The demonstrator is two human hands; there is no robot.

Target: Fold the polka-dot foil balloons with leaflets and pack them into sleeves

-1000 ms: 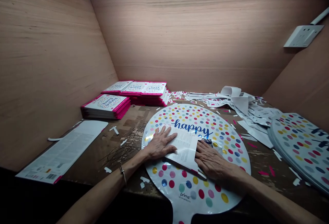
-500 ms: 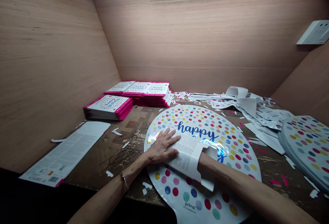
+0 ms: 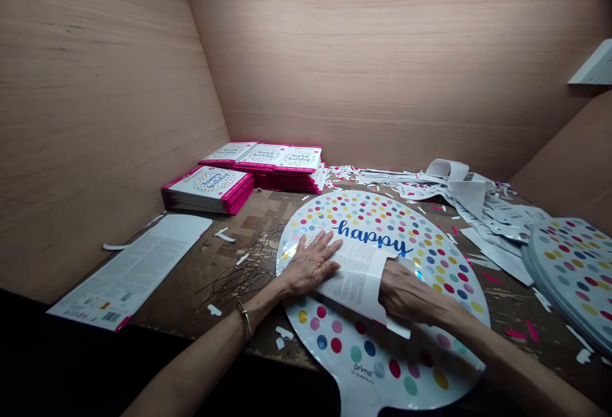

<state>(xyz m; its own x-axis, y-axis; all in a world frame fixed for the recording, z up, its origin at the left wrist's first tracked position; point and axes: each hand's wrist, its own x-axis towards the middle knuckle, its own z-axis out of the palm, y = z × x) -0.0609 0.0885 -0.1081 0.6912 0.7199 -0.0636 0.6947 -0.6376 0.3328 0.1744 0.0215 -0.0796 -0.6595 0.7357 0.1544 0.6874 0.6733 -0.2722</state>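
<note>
A flat round foil balloon [image 3: 363,206] with coloured dots and blue "happy" lettering lies in front of me, its tail toward the near edge. On top of it rests a white printed card sleeve [image 3: 356,273], its right end gaping. My left hand [image 3: 313,267] lies flat over the sleeve's left part, fingers stretched out. At the gaping end is my right hand [image 3: 406,292], with its fingers inside the sleeve and hidden, so their grip cannot be seen.
Stacked pink-edged "happy birthday" packs [image 3: 210,184] stand at the back left. A flat printed card [image 3: 134,270] lies along the left. More dotted balloons [image 3: 574,270] are piled at right, near white paper strips [image 3: 492,210]. Dark thin strands [image 3: 243,273] and paper scraps lie about.
My right hand has drawn partly back out of the sleeve, so its back and knuckles now show. My left hand stays flat on the sleeve. The whole view has shifted slightly.
</note>
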